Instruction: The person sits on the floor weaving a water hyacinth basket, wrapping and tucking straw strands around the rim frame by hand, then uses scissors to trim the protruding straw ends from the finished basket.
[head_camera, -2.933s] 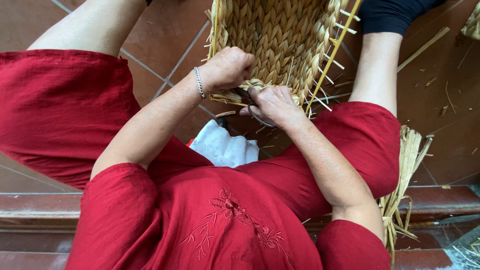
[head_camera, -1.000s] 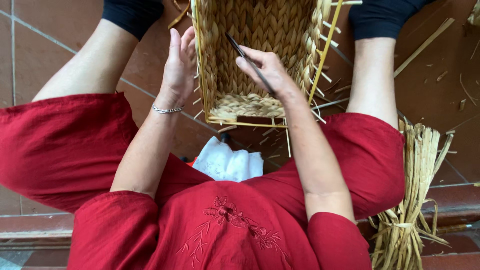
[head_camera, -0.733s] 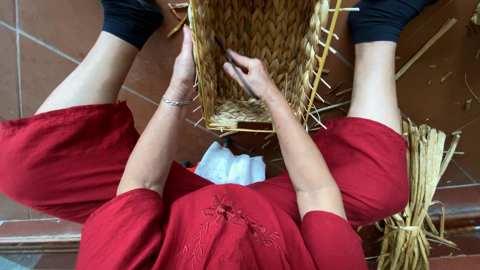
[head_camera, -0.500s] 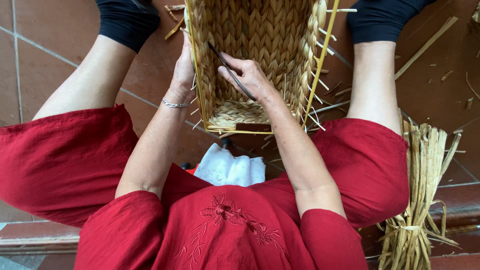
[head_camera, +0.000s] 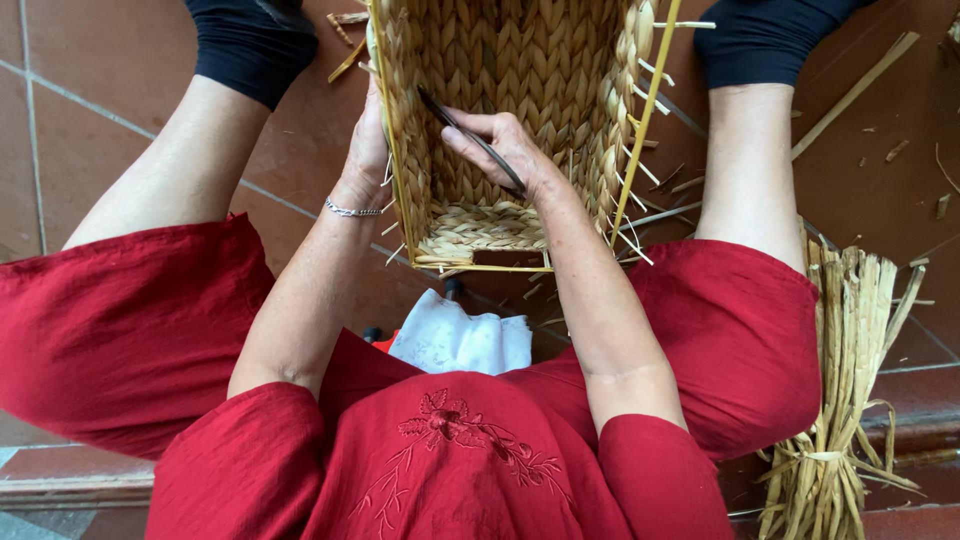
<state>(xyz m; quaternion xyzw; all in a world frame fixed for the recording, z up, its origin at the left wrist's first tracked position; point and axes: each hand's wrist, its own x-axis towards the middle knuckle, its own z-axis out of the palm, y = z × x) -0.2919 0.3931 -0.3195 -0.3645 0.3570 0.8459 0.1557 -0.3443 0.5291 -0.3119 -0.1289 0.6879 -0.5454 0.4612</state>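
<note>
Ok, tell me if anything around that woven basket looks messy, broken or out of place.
Loose straw scraps litter the tiled floor, and cut strand ends stick out along the woven basket. Nothing looks broken.

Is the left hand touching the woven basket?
Touching. The head view shows the left hand pressed flat against the outside wall of the woven basket, with no gap between them, while the right hand holds a thin dark tool inside.
</note>
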